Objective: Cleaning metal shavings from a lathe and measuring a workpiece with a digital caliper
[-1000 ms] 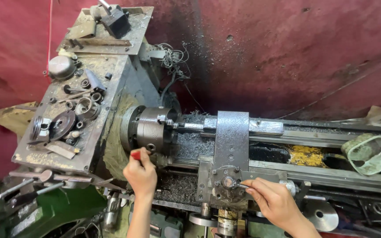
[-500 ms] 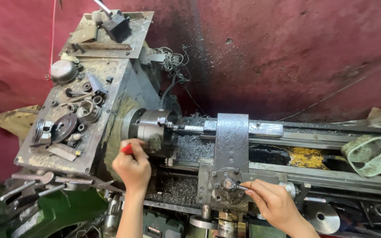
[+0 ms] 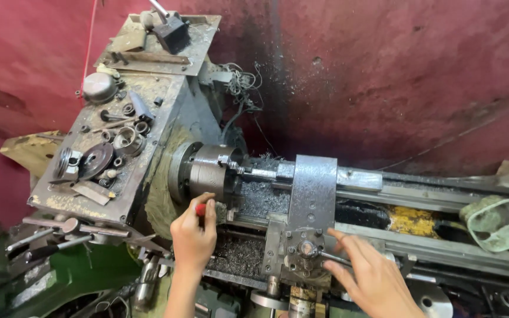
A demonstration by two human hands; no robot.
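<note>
Red-handled tool, just one of it, sits low in front of the lathe's chuck, only its small red end showing above the fist, the rest hidden. One chuck, grey and round, steel jaws facing right, a thin shaft gripped in it and running to the one grey carriage. Left hand is clamped tight round the red-handled tool, fingers curled closed, knuckles just below the chuck. Right hand is spread loose, fingers apart and stretched, fingertips touching a thin lever beside the carriage's round knob; it grips nothing firmly. Dark metal chips lie heaped on the bed under the shaft. On the headstock top, a scatter of rings, discs and bits. A yellow patch shows on the bed further right, and one pale green casting rests at the far right edge.
</note>
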